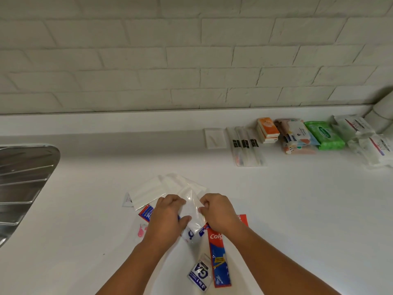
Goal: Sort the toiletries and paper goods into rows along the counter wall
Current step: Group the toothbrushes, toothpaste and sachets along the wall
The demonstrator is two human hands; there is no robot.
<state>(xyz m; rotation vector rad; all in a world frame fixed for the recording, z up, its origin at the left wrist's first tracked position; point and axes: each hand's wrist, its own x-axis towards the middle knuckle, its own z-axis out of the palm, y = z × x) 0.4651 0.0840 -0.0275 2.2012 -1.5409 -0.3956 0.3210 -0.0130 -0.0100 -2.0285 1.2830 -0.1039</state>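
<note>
the fingers of the left hand point(168, 211) are curled, and the near-left edge of a clear packet point(192, 206) is pinched between them and the thumb; the fingers of the right hand point(219, 209) are curled likewise, with the packet's opposite edge pinched at the fingertips. just beyond the fingertips a fan of flat white packets point(153, 189) is spread on the counter point(85, 209), overlapped by the clear packet. under the left knuckles a small red box point(146, 212) is partly hidden, and a pink item point(141, 231) lies just outside that wrist. beneath the right wrist a long toothpaste box point(219, 256) is laid toward the body, with a blue-and-white sachet point(200, 275) touching its side. far beyond and to the right of the fingers, against the wall point(191, 60), the sorted row is seen: a white square packet point(215, 138), toothbrush sleeves point(247, 147), orange tissue packs point(268, 129), patterned wipes point(295, 135), a green wipes pack point(324, 135) and white tissue packs point(361, 127). well off to the left a steel drainboard point(25, 177) is visible. the film looks slick, so the packet could be lost from so light a pinch, or a neighbouring packet could be dragged up with it. the unsorted pieces under the forearms could be swept aside if the arms are carried toward the row without being raised first.
</note>
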